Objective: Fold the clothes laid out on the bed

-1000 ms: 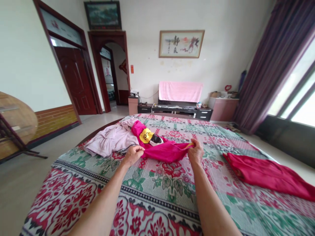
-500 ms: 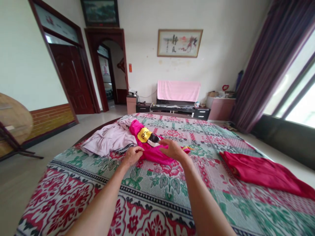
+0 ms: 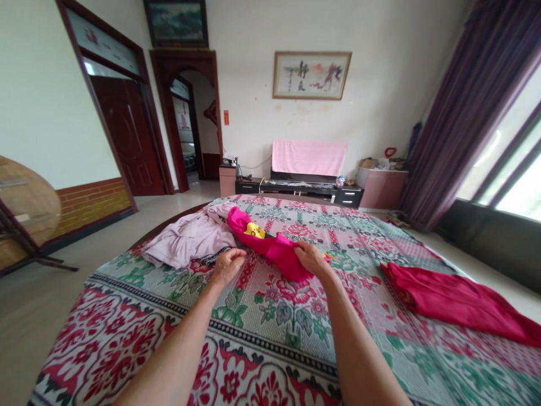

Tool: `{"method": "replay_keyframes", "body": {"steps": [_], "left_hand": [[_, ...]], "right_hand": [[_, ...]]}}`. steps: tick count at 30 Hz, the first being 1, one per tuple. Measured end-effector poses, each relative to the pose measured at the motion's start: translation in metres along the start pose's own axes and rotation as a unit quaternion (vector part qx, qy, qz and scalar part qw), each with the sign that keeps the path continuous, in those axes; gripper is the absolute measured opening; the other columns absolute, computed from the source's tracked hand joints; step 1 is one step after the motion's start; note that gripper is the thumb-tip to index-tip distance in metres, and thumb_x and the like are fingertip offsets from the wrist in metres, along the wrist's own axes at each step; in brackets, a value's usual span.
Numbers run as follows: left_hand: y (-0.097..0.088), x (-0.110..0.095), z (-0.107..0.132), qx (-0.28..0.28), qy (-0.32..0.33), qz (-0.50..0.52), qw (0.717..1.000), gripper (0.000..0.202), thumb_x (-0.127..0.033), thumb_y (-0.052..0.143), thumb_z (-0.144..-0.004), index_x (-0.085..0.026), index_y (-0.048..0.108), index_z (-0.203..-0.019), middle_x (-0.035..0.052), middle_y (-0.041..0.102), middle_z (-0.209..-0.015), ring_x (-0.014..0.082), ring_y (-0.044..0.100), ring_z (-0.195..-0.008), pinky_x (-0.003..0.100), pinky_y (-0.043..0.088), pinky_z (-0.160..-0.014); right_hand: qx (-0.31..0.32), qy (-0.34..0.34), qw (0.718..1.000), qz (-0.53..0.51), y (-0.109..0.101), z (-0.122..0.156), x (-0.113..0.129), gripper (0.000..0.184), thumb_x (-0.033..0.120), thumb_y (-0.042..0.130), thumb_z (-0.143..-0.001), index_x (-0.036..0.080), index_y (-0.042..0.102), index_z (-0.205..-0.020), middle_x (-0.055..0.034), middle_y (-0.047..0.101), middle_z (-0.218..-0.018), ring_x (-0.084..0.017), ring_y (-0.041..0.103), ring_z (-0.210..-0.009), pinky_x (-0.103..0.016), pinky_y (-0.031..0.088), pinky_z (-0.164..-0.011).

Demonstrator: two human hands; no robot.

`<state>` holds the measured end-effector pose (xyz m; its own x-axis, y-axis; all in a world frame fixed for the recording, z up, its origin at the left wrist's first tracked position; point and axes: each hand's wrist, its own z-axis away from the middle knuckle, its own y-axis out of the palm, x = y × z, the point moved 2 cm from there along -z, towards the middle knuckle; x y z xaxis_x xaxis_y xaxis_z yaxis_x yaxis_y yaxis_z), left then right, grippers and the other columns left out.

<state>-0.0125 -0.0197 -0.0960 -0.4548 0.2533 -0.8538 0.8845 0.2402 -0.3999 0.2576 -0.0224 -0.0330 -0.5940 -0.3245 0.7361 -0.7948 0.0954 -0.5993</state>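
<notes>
- We find the right hand gripping the pink garment on the bedspread.
- Left hand loosely curled beside it, grip unclear.
- Yellow patch: lettering unreadable.

The red garment runs off the picture's right edge. The yellow patch on the pink garment is mostly folded under, its print unreadable. The right hand hides its own fingertips in the cloth.

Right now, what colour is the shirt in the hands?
Bright pink shirt with a yellow patch, seen in the head view, the only one.
</notes>
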Motion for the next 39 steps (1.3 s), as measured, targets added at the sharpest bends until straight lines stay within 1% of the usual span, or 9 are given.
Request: {"method": "replay_keyframes", "body": {"steps": [7,12,15,19,25,29,32,35,39], "left_hand": [[0.002,-0.002,0.004,0.007,0.007,-0.024,1.0,0.025,-0.029,0.052,-0.069,-0.018,0.071,-0.082,0.0019,0.071,-0.074,0.0174,0.064,-0.071,0.028,0.049,-0.067],[0.002,0.002,0.002,0.008,-0.002,-0.025,1.0,0.026,-0.028,0.052,-0.069,-0.018,0.071,-0.084,0.0023,0.071,-0.072,0.0178,0.065,-0.069,0.028,0.049,-0.067],[0.004,0.007,0.0,0.009,-0.009,-0.019,1.0,0.026,-0.029,0.052,-0.07,-0.017,0.07,-0.085,0.0025,0.071,-0.071,0.0178,0.066,-0.069,0.028,0.05,-0.067],[0.004,0.011,-0.001,0.006,-0.013,-0.02,1.0,0.026,-0.028,0.052,-0.07,-0.018,0.07,-0.086,0.0024,0.072,-0.073,0.0171,0.065,-0.069,0.027,0.049,-0.067],[0.004,0.009,-0.001,0.01,-0.007,-0.028,1.0,0.023,-0.03,0.053,-0.07,-0.02,0.07,-0.081,0.0014,0.071,-0.073,0.0172,0.064,-0.07,0.028,0.049,-0.066],[0.004,0.008,0.0,0.001,-0.013,-0.017,1.0,0.025,-0.03,0.052,-0.072,-0.019,0.07,-0.084,0.002,0.071,-0.071,0.0175,0.065,-0.069,0.028,0.05,-0.069],[-0.001,0.003,0.002,-0.086,0.005,-0.055,0.995,0.027,-0.028,0.049,-0.074,-0.018,0.07,-0.09,0.0041,0.072,-0.083,0.0187,0.066,-0.078,0.03,0.05,-0.077],[-0.007,-0.003,0.004,-0.175,0.047,-0.128,0.975,0.029,-0.021,0.047,-0.074,-0.018,0.069,-0.094,0.0075,0.071,-0.094,0.0209,0.065,-0.088,0.032,0.048,-0.086],[-0.01,-0.001,0.003,-0.206,0.065,-0.174,0.961,0.034,-0.017,0.047,-0.074,-0.018,0.066,-0.102,0.0094,0.069,-0.101,0.0226,0.063,-0.097,0.036,0.047,-0.092]], "right_hand": [[0.018,0.172,0.981,0.084,-0.06,0.007,-0.054,0.024,0.022,0.047,-0.072,0.018,0.053,-0.049,-0.0008,0.05,-0.044,-0.013,0.047,-0.044,-0.023,0.034,-0.045],[-0.137,0.214,0.945,0.205,-0.083,0.007,-0.053,0.024,0.019,0.052,-0.069,0.017,0.073,-0.081,-0.0101,0.069,-0.072,-0.022,0.064,-0.071,-0.029,0.044,-0.064],[-0.207,0.125,0.95,0.197,-0.063,0.0,-0.02,0.033,0.02,0.048,-0.077,0.02,0.071,-0.1,-0.0086,0.073,-0.09,-0.021,0.065,-0.086,-0.028,0.046,-0.076],[-0.142,-0.039,0.977,0.155,-0.005,-0.003,0.021,0.035,0.016,0.045,-0.08,0.021,0.069,-0.106,-0.0073,0.071,-0.103,-0.02,0.063,-0.094,-0.028,0.045,-0.085],[-0.076,-0.016,0.969,0.234,0.043,0.008,0.012,0.038,0.019,0.05,-0.079,0.018,0.065,-0.114,-0.0126,0.067,-0.11,-0.025,0.059,-0.103,-0.037,0.041,-0.093],[-0.099,-0.004,0.987,0.13,0.022,0.002,-0.008,0.033,0.016,0.046,-0.074,0.023,0.072,-0.093,-0.0028,0.071,-0.09,-0.017,0.063,-0.084,-0.026,0.046,-0.078],[-0.114,0.029,0.992,0.04,-0.007,-0.001,-0.017,0.032,0.021,0.047,-0.069,0.021,0.073,-0.089,0.0006,0.068,-0.071,-0.014,0.058,-0.063,-0.022,0.043,-0.06],[-0.047,0.041,0.998,-0.031,-0.031,0.003,-0.021,0.032,0.023,0.047,-0.064,0.017,0.072,-0.082,0.0034,0.059,-0.055,-0.011,0.047,-0.049,-0.02,0.034,-0.046],[-0.001,0.068,0.996,-0.06,-0.057,0.009,-0.022,0.028,0.025,0.049,-0.058,0.016,0.071,-0.072,0.004,0.053,-0.049,-0.01,0.042,-0.044,-0.02,0.029,-0.044]]}}
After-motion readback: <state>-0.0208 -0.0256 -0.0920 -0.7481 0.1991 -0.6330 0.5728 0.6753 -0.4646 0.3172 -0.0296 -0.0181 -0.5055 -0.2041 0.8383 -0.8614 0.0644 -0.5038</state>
